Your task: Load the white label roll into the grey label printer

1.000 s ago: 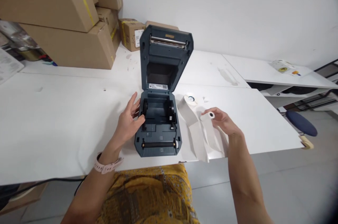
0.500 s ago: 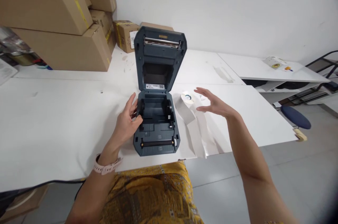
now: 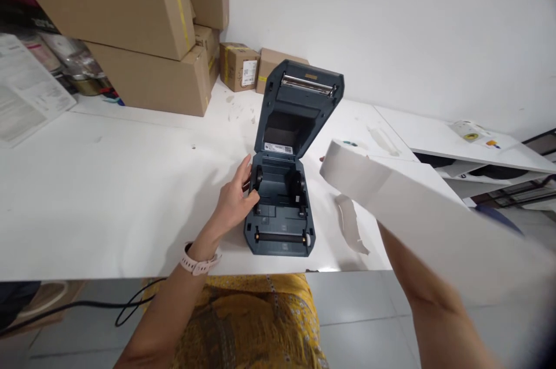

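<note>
A dark grey label printer [image 3: 280,218] stands on the white table with its lid [image 3: 299,108] raised. Its roll bay shows no roll between the two black holders. My left hand [image 3: 234,198] grips the printer's left side, thumb over the rim and fingers along the outer wall. To the right of the printer, my right hand [image 3: 322,159] holds up a white label roll [image 3: 341,163]. Most of that hand is hidden behind the paper; only fingertips show. A long blurred strip of label paper [image 3: 434,230] trails from the roll toward the lower right.
A torn paper strip [image 3: 348,224] lies right of the printer. Cardboard boxes [image 3: 147,82] are stacked at the back left, smaller ones [image 3: 238,68] against the wall. A black cable [image 3: 87,303] hangs below the table's front edge. Another roll [image 3: 469,131] lies at the far right.
My right hand has taken hold of the label roll and lifted it off the table, its strip swinging right. My left hand stays on the printer. The view has shifted left.
</note>
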Demonstrator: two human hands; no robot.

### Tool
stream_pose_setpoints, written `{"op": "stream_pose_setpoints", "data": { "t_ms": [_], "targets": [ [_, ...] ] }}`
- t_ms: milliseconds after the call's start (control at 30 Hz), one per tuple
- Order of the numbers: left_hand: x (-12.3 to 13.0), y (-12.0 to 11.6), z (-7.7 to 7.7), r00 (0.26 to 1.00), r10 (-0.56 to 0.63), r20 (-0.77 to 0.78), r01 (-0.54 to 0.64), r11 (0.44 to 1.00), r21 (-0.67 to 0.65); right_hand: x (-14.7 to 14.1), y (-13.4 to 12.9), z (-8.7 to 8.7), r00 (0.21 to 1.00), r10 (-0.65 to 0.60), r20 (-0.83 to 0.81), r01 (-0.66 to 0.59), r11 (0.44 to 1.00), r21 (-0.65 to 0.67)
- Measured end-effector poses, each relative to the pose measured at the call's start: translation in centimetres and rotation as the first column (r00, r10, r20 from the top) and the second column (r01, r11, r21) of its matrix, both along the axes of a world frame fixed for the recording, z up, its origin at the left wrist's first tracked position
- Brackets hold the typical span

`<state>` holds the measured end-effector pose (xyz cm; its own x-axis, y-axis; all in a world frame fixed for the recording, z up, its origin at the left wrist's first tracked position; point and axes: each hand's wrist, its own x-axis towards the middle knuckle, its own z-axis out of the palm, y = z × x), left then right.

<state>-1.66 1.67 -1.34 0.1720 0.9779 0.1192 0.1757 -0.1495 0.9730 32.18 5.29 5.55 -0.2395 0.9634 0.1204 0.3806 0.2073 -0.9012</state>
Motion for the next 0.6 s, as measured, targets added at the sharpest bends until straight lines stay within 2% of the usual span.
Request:
{"op": "stream_pose_setpoints", "data": {
  "t_ms": [67,133,200,233,300,367,533,600],
  "targets": [
    [-0.2,0.0,0.1,0.999,-0.035,-0.018,0.035,0.999,-0.001,-2.5,-0.6,2.0,0.995,0.094,0.040,-0.094,0.996,0.000],
    [-0.5,0.2,0.0,0.997,-0.073,-0.017,0.073,0.997,-0.005,-5.6,-0.8,3.8,0.951,0.238,0.198,-0.244,0.970,0.003],
    [-0.8,0.3,-0.2,0.995,-0.097,-0.003,0.097,0.995,-0.008,-8.6,-0.8,4.8,0.842,0.331,0.425,-0.367,0.930,0.002],
    [-0.9,0.4,-0.4,0.994,-0.105,0.006,0.105,0.994,-0.005,-9.8,-0.7,4.9,0.779,0.339,0.528,-0.399,0.917,0.000],
    [-1.1,0.4,-0.6,0.992,-0.119,0.030,0.119,0.993,0.004,-11.6,-0.3,4.5,0.667,0.314,0.676,-0.422,0.907,-0.005],
    [-1.1,0.4,-0.6,0.990,-0.129,0.048,0.129,0.992,0.004,-12.5,0.1,3.5,0.591,0.291,0.753,-0.420,0.907,-0.022],
    [-1.0,0.2,-0.2,0.993,-0.116,0.025,0.117,0.993,-0.014,-12.7,1.4,1.1,0.496,0.341,0.799,-0.434,0.894,-0.112],
    [-1.0,0.1,-0.1,0.993,-0.114,0.021,0.114,0.993,-0.007,-12.6,1.4,0.6,0.477,0.339,0.811,-0.465,0.880,-0.095]
  ]
}}
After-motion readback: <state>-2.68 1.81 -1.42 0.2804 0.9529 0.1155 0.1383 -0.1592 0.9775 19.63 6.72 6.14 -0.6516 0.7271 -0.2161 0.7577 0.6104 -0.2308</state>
